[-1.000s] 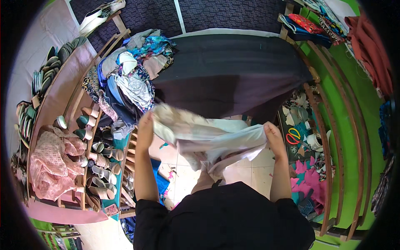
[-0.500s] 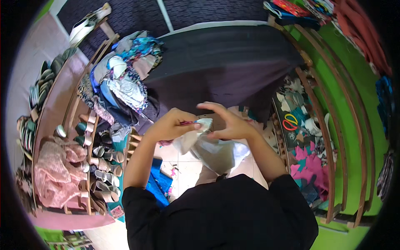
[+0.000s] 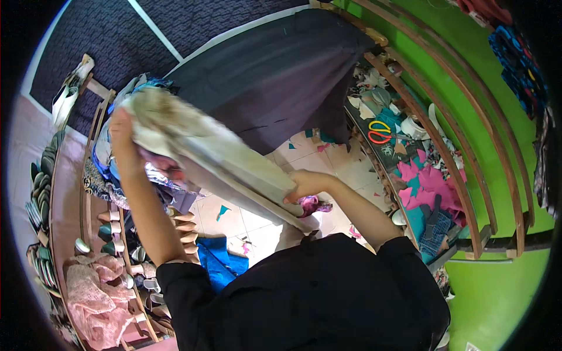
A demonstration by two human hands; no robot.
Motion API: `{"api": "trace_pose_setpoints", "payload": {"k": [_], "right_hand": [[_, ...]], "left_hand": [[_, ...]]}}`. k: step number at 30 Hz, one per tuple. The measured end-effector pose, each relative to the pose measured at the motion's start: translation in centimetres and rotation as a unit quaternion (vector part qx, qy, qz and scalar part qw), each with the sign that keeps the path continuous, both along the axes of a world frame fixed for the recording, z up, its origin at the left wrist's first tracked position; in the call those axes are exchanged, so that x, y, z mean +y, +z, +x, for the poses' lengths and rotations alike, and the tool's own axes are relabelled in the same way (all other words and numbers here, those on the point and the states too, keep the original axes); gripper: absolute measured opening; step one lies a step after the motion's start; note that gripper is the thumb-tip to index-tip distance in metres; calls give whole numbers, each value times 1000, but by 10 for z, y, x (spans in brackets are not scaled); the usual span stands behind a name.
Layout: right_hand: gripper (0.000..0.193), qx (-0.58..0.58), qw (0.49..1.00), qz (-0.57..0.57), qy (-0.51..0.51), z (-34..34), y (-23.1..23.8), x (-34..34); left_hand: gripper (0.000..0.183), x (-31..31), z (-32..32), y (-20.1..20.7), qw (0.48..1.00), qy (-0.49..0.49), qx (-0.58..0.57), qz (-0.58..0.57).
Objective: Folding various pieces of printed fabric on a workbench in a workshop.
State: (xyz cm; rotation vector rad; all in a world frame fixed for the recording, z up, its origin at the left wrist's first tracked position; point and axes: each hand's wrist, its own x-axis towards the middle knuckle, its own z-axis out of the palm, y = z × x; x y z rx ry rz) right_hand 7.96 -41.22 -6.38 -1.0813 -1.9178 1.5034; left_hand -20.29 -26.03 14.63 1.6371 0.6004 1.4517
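A cream-white cloth is stretched on a slant between my two hands, from upper left to lower right. Its far-left end is blurred by motion. My left hand grips that end beside the clothes pile, its fingers partly hidden. My right hand pinches the lower right end in front of my body. Purple-pink patterned fabric shows just below the right hand. More pinkish fabric hangs by my left wrist. Behind the cloth spreads a dark sheet.
On the right rack lie scissors with yellow and red handles, pink fabric scraps and other offcuts. Shoes and a pink knitted cloth fill the left rack. Blue fabric and small scraps lie on the tiled floor.
The cloth went from bunched between my hands to stretched out lengthwise. My left hand moved far left and up; my right hand, apart before, now grips the cloth. The view has turned right.
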Motion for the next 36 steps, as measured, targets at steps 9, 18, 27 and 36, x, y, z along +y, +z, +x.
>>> {"api": "trace_pose_setpoints", "payload": {"k": [9,18,27,36], "right_hand": [[20,87,929,-58,-355,79,-124,-16],[98,96,917,309,-233,-15,76,2],[29,160,923,172,-305,-35,108,30],[18,320,819,152,-451,6,134,12]], "left_hand": [[38,23,-92,30,986,113,-83,-91],[27,-52,65,-36,847,-198,492,25],[55,-78,92,-79,919,-118,370,-64],[9,-75,96,-180,956,-107,265,69]]}}
